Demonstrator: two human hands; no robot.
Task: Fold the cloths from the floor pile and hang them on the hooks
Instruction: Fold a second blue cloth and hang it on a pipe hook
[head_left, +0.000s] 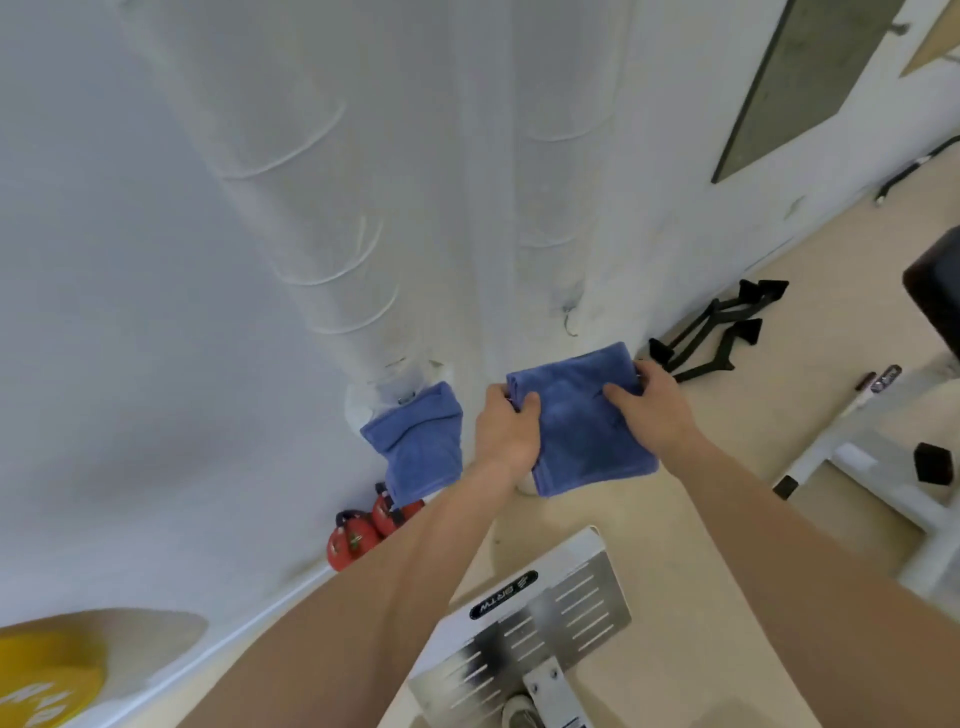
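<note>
Blue folded cloth (582, 426) is held up before a white wall (156, 260), pinched at its left edge by the left hand (506, 431) and at its right edge by the right hand (649, 410), thumbs in front; a second blue cloth (421, 441) is hung on the wall just to the left, above red kettlebells (363, 535)

One head-worn wide-angle view looks forward and down along both bare forearms, close to the white wall (208, 312). The left hand (506, 431) and right hand (649, 410) sit mid-picture; floor (727, 415) spreads below and right of them.
</note>
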